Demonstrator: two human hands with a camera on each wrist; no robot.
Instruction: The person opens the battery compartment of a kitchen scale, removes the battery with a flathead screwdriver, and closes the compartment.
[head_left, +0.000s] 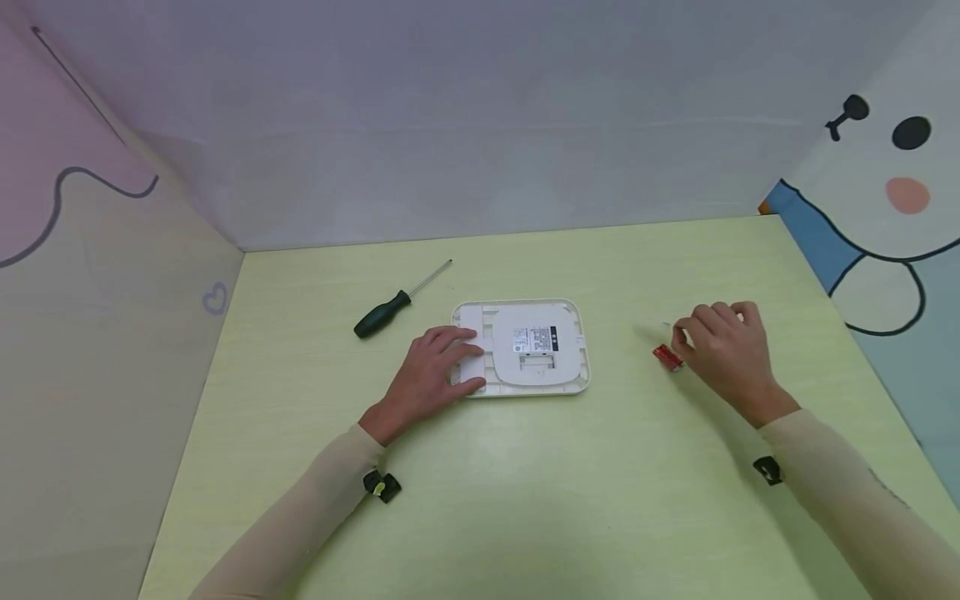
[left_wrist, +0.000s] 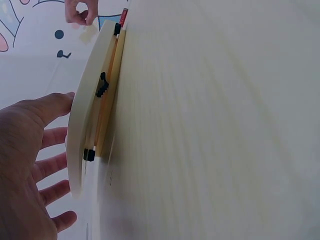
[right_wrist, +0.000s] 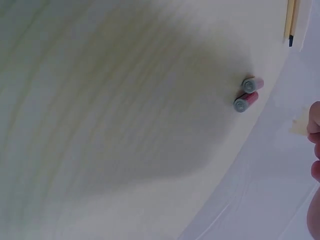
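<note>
A white rounded plastic device (head_left: pixel 536 367) with a printed label and a rectangular recess on its upper face lies on the table. My left hand (head_left: pixel 435 371) rests on its left end, fingers spread and slightly bent; the left wrist view shows the thumb (left_wrist: pixel 57 106) touching it. To the right, my right hand (head_left: pixel 723 346) is raised above the table, with thumb and forefinger pinching a small translucent yellowish piece of film (right_wrist: pixel 300 122). Beneath those fingertips, two red batteries (right_wrist: pixel 246 102) lie side by side on the table.
A screwdriver (head_left: pixel 382 317) with a dark green handle lies left of the device, tip pointing to the back right. The pale yellow table (head_left: pixel 525 483) meets a plain wall (head_left: pixel 480 150) at the back. Printed panels (head_left: pixel 885 192) stand at the sides.
</note>
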